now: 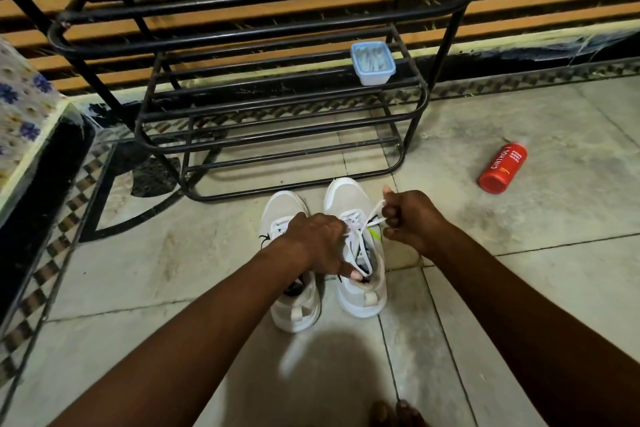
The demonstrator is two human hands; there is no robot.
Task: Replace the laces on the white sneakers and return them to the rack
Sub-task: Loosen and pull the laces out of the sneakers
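Two white sneakers stand side by side on the tiled floor, toes toward the black metal shoe rack (pixel 277 121). The left sneaker (pixel 294 308) is partly covered by my left forearm. My left hand (pixel 317 243) reaches across to the right sneaker (pixel 349 194) and rests on its tongue, holding the shoe around its lacing, thumb near the collar. My right hand (pixel 408 218) is curled round the end of the white lace (pixel 372 215) and holds it taut, up and to the right of the eyelets.
A small blue-lidded plastic box (pixel 373 63) sits on a middle rack shelf. A red bottle (pixel 502 168) lies on the floor to the right. A cloth-covered ledge (pixel 24 121) stands at the left. Toes (pixel 394 414) show at the bottom edge.
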